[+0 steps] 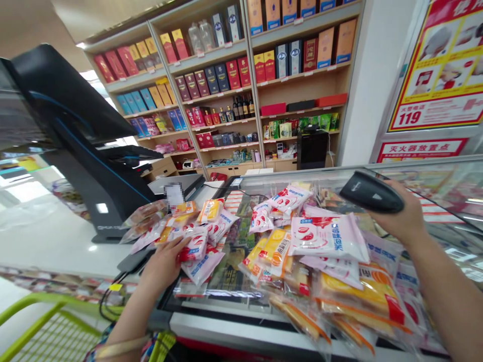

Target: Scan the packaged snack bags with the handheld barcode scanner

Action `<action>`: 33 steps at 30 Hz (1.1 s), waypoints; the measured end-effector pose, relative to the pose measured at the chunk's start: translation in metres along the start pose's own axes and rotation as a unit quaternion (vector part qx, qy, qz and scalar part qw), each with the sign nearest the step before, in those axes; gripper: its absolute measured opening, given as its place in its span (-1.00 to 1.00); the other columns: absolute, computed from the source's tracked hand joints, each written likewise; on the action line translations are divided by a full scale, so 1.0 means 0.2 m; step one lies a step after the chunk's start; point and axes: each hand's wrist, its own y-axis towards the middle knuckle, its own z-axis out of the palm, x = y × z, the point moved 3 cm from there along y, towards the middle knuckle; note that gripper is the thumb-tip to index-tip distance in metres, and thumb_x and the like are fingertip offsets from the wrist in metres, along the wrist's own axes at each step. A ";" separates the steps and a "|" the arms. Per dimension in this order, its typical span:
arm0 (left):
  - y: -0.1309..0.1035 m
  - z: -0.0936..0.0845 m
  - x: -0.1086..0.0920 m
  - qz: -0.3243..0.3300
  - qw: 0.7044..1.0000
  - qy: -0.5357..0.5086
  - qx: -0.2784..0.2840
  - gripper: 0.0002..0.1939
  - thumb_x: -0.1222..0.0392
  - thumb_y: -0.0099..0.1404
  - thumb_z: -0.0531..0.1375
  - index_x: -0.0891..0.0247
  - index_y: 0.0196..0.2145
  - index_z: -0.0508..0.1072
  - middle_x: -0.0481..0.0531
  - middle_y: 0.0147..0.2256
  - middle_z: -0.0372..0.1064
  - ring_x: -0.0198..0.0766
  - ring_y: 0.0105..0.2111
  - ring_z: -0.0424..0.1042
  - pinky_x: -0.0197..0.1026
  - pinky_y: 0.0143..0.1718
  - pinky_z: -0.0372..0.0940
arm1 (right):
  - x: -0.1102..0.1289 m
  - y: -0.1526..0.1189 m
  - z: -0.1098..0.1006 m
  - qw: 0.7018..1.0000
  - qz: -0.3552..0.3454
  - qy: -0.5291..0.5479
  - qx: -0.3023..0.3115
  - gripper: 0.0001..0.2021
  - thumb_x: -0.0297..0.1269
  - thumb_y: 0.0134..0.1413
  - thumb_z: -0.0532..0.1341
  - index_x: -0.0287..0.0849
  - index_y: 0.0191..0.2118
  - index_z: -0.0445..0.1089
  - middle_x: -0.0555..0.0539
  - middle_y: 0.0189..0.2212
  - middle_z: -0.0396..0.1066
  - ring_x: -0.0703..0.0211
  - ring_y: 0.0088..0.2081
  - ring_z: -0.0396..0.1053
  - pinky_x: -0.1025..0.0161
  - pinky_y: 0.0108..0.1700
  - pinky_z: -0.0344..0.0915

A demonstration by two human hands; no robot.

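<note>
My right hand (409, 216) grips a black handheld barcode scanner (372, 192), held above the counter with its head pointing left. My left hand (164, 261) is closed on the near edge of a pink-and-white snack packet (196, 245) in the left pile; its fingertips are partly hidden. Orange-and-yellow bread packets (211, 210) lie in this pile too. Between my hands spreads a larger heap, with a pink-and-white packet (324, 236) on top and yellow bread packets (273, 246) beneath and beside it.
A black checkout terminal (86, 146) stands on the white counter (45, 236) at left. The packets lie on a glass-topped display case (230, 269). A lime-green shopping cart (49, 322) is at lower left. Shelves (211, 95) of boxed bottles stand behind.
</note>
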 end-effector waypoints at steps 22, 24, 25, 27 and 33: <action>0.40 -0.15 -1.25 -0.064 0.478 -0.876 -0.005 -0.54 0.13 -0.04 0.58 0.25 -0.23 0.52 0.01 -0.24 0.61 -0.26 -0.29 0.62 -0.26 -0.31 0.58 | 0.18 -0.04 -0.03 0.993 -0.102 0.046 0.042 -0.83 -0.17 0.03 0.34 0.00 -0.23 0.44 -0.09 -0.30 0.52 -0.01 -0.29 0.51 0.07 -0.26 0.48; 0.40 -0.12 -1.26 -0.041 0.487 -0.872 -0.034 -0.48 0.05 -0.01 0.57 0.22 -0.16 0.51 0.02 -0.16 0.61 -0.18 -0.19 0.64 -0.16 -0.20 0.60 | 0.19 -0.04 -0.04 0.992 -0.109 0.046 0.047 -0.83 -0.19 0.03 0.34 0.00 -0.22 0.45 -0.10 -0.28 0.52 -0.02 -0.28 0.51 0.07 -0.26 0.48; 0.39 -0.11 -1.26 -0.031 0.487 -0.871 -0.051 -0.47 0.03 0.01 0.55 0.20 -0.13 0.49 0.03 -0.12 0.61 -0.14 -0.13 0.64 -0.11 -0.12 0.60 | 0.20 -0.04 -0.04 0.991 -0.112 0.046 0.053 -0.83 -0.19 0.03 0.34 0.00 -0.22 0.45 -0.10 -0.27 0.52 -0.02 -0.28 0.52 0.06 -0.25 0.48; 0.38 -0.09 -1.26 -0.016 0.466 -0.881 -0.080 -0.47 0.07 0.03 0.53 0.15 -0.11 0.43 0.01 -0.04 0.58 -0.08 0.02 0.61 0.01 0.05 0.56 | 0.22 -0.04 -0.05 0.989 -0.126 0.048 0.068 -0.83 -0.20 0.04 0.34 0.00 -0.20 0.47 -0.10 -0.27 0.53 -0.02 -0.28 0.52 0.08 -0.27 0.48; 0.38 -0.06 -1.27 0.013 0.443 -0.894 -0.070 -0.35 0.17 0.04 0.50 0.03 0.04 0.33 0.05 0.19 0.50 0.05 0.28 0.44 0.18 0.26 0.42 | 0.24 -0.06 -0.02 0.978 -0.146 0.052 0.138 -0.80 -0.26 0.06 0.29 -0.02 -0.15 0.51 -0.08 -0.27 0.55 0.04 -0.29 0.52 0.17 -0.28 0.45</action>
